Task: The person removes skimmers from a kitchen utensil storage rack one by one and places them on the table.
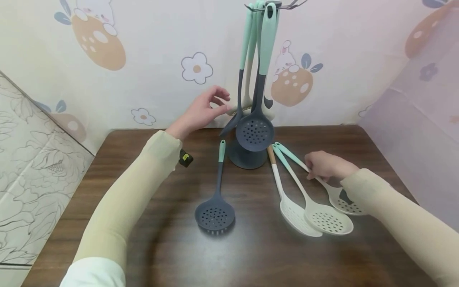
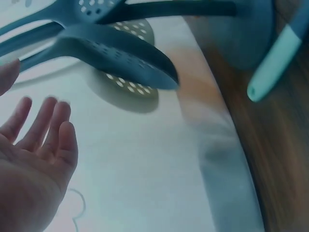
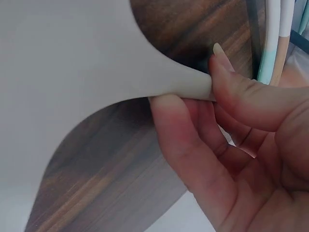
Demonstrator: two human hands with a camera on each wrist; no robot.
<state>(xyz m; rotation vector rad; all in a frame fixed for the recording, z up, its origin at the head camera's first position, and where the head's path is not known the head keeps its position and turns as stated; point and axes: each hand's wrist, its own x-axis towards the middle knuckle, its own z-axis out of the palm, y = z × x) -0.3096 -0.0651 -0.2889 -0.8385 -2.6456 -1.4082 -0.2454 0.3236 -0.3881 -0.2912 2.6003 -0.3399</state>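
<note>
At the right of the table, my right hand (image 1: 328, 164) pinches the shaft of a white skimmer with a mint handle (image 1: 337, 194); its broad white neck fills much of the right wrist view. Beside it lie another white skimmer with a mint handle (image 1: 328, 218) and a white slotted spoon with a tan handle end (image 1: 295, 215). My left hand (image 1: 202, 109) is raised at the left of the hanging utensils, its fingers loosely bent around nothing. Nearest it hangs a dark slotted utensil (image 2: 120, 53). A dark grey skimmer (image 1: 255, 133) hangs in front.
A dark utensil stand has its round base (image 1: 247, 159) on the wooden table (image 1: 161, 239) and hooks (image 1: 292, 5) on top. Another dark grey skimmer (image 1: 215, 213) lies in front. A small black object (image 1: 185, 158) sits near my left forearm. Patterned wall covering (image 1: 161, 32) rises behind.
</note>
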